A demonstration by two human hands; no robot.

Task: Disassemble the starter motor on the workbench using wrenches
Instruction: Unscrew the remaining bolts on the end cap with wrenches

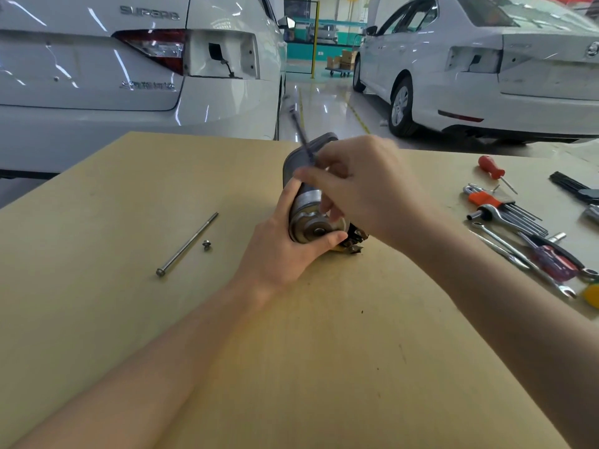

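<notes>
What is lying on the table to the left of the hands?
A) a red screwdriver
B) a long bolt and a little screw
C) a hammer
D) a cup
B: a long bolt lies flat on the table with a little screw just beside it, left of the hands.

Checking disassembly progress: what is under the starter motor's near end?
Dark metal parts stick out under the starter motor, resting on the workbench. The left hand grips the motor and hides the rest.

The starter motor (308,202) is parked mid-workbench (129,319). A long bolt (187,244) and small screw (206,245) are laid to its left, wrenches (518,251) off right.
</notes>
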